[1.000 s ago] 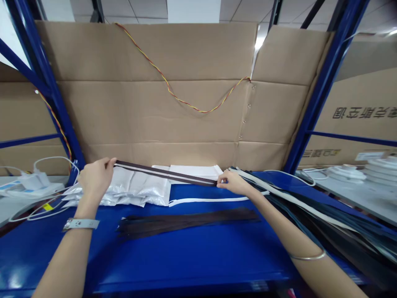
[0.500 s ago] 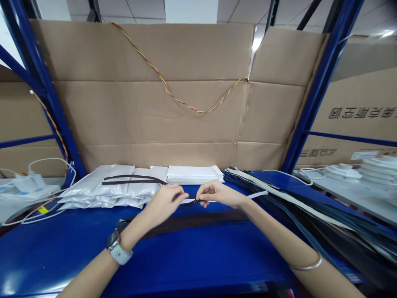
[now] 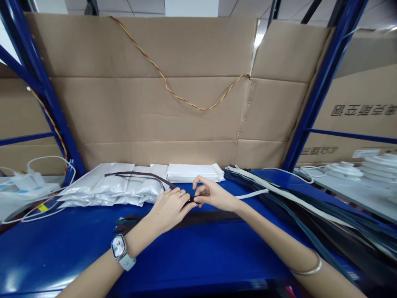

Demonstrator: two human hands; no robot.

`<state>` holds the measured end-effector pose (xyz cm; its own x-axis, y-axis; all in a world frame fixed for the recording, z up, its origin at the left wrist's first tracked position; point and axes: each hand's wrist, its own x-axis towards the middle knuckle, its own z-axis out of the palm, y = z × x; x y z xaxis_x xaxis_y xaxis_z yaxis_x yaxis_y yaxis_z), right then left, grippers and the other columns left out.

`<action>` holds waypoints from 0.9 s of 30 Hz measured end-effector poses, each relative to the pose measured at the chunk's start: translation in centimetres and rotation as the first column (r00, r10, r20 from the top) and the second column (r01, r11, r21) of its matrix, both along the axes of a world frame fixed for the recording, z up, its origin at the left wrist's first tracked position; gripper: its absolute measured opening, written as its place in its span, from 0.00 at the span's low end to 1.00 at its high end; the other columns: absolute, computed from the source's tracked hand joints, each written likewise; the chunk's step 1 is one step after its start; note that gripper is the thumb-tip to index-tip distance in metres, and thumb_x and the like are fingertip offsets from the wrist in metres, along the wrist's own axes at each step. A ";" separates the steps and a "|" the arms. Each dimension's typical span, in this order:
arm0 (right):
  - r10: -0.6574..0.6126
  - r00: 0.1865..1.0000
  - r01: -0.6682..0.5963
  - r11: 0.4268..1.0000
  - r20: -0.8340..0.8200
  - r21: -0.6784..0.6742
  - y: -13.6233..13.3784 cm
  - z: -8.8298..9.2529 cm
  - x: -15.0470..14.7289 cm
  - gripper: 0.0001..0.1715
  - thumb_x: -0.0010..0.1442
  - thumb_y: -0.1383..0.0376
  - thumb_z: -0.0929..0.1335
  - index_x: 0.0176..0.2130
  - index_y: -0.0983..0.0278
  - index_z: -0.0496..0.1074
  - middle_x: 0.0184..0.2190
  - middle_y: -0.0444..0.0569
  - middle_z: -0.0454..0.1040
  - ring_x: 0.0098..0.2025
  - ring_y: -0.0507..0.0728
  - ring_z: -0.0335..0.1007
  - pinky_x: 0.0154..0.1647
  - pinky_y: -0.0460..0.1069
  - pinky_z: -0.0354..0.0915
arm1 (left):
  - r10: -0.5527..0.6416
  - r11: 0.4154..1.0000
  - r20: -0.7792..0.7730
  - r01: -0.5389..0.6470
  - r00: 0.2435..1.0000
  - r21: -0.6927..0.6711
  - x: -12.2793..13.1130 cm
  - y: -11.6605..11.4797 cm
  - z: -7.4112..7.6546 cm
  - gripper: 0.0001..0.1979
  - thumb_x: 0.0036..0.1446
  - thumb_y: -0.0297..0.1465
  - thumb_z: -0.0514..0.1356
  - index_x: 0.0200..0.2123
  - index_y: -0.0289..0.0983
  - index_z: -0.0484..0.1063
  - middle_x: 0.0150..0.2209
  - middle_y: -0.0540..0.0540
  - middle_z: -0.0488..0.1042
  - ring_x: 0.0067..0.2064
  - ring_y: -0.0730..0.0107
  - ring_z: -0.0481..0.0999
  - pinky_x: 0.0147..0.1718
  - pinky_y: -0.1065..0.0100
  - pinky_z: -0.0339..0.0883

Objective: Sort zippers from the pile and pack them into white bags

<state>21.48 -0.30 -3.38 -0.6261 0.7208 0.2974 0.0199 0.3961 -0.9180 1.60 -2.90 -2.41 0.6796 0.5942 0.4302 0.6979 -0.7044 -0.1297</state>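
A dark brown zipper tape [image 3: 149,176] runs from the plastic bags at the left into my fingers, its two narrow bands splitting apart toward the far end. My left hand [image 3: 170,210], back upward, pinches it at the middle of the table. Touching fingertips with it, my right hand [image 3: 215,196] grips a small dark part of the same zipper tape between thumb and fingers. The fingers hide most of that part. Behind my right wrist a white strip [image 3: 252,194] shows. Below both hands a wider dark strip [image 3: 214,217] lies across the blue table [image 3: 198,256].
Silvery white plastic bags [image 3: 108,190] are piled at the back left, next to a white stack [image 3: 195,173]. A bundle of dark and white strips [image 3: 297,203] covers the right side. A power strip with chargers [image 3: 27,184] sits far left; cardboard [image 3: 155,111] stands behind.
My left hand has turned back-up and slid right until it meets my right hand. The zipper tape's loose bands have shifted and now arch over the bags.
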 end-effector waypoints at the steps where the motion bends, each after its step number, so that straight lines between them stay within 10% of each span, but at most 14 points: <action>1: -0.007 1.000 0.007 1.000 -0.004 0.002 -0.1 0.0 -0.1 0.18 0.53 0.65 0.69 0.40 0.62 0.58 0.25 0.41 0.71 0.28 0.51 0.70 0.34 0.49 0.67 | 0.009 1.000 0.014 -0.009 1.000 -0.003 0.0 0.0 0.0 0.14 0.64 0.36 0.47 0.34 0.36 0.69 0.34 0.44 0.72 0.40 0.62 0.70 0.38 0.63 0.62; 20: -0.154 0.952 0.069 0.950 0.264 0.303 -1.4 1.2 -0.5 0.12 0.55 0.69 0.65 0.41 0.61 0.60 0.25 0.41 0.72 0.27 0.52 0.69 0.31 0.47 0.64 | -0.036 0.993 -0.286 0.067 0.958 0.100 -0.4 0.6 0.2 0.10 0.57 0.20 0.51 0.35 0.34 0.70 0.35 0.41 0.73 0.40 0.61 0.70 0.28 0.69 0.62; 27: -0.315 0.842 0.175 0.927 0.437 0.332 0.5 4.6 7.4 0.09 0.53 0.67 0.65 0.37 0.62 0.62 0.23 0.42 0.72 0.25 0.52 0.69 0.29 0.47 0.63 | 0.286 0.957 -0.009 -0.286 0.958 -0.054 -7.0 3.6 2.8 0.10 0.55 0.29 0.55 0.23 0.37 0.71 0.24 0.43 0.71 0.30 0.62 0.71 0.26 0.68 0.58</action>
